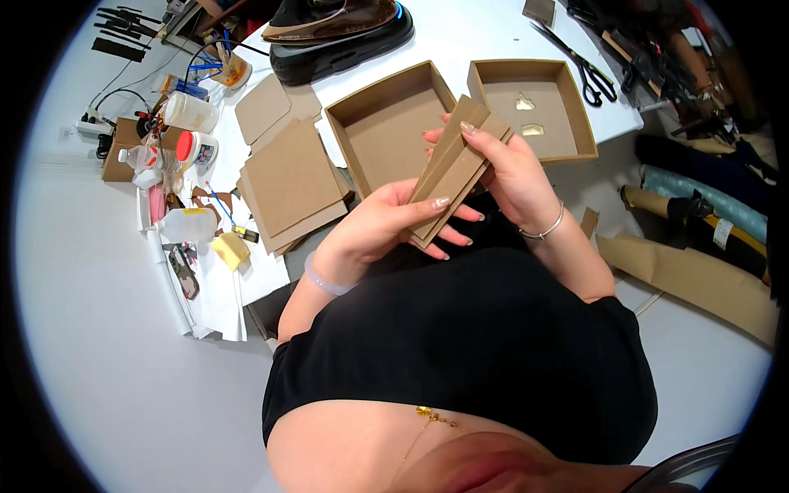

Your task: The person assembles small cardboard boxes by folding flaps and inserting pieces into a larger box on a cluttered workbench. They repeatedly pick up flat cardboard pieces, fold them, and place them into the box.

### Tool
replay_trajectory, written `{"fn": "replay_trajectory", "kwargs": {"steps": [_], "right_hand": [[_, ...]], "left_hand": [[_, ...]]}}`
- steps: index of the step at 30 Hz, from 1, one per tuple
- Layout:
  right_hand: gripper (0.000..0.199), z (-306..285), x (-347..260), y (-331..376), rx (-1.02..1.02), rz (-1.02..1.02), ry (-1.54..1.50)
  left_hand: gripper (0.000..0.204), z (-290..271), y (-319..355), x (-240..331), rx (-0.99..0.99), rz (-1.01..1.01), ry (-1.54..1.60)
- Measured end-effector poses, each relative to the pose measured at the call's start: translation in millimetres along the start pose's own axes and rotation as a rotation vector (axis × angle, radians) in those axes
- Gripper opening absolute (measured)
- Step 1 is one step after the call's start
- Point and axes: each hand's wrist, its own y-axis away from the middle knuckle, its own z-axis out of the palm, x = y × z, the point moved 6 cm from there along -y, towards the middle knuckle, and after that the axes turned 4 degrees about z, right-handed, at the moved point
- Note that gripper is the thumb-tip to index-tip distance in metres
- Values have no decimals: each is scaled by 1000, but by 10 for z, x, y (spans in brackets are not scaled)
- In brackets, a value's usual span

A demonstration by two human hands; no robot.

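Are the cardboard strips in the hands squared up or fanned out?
Fanned out: the cardboard strips, held in the left hand and right hand, overlap unevenly, several edges showing.

Fanned cardboard strips (pixel 460 164) held in both hands, left hand (pixel 374 222) at 8 o'clock of them, right hand (pixel 518 172) at 3. From the strips: open cardboard box (pixel 386 123) at 10 o'clock; second open box (pixel 556 103) between 1 and 2, black scissors (pixel 582 66) just beyond; cardboard sheets (pixel 288 177) stacked at 9; clothes iron (pixel 345 25) at 11.
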Motion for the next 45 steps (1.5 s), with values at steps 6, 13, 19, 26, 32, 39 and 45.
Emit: {"fn": "replay_trajectory", "kwargs": {"steps": [6, 13, 19, 26, 32, 39, 45], "right_hand": [[38, -213, 44, -14, 73, -112, 227], [28, -235, -134, 28, 89, -209, 515], [24, -637, -631, 210, 459, -383, 390], [59, -1813, -1233, 251, 841, -540, 550], [50, -1978, -873, -313, 768, -318, 549], [53, -1954, -856, -391, 799, -245, 760], [45, -1727, -931, -211, 787, -334, 1289]], "left_hand": [[33, -37, 51, -50, -7, 21, -92], [28, -79, 111, -72, -7, -16, -215], [49, -43, 171, 39, -43, 126, -169], [48, -219, 197, -19, 96, 180, -115], [42, -166, 193, -46, 59, 186, -76], [41, -341, 328, -54, 173, 202, -68], [41, -399, 315, -41, 200, 216, -63]]}}
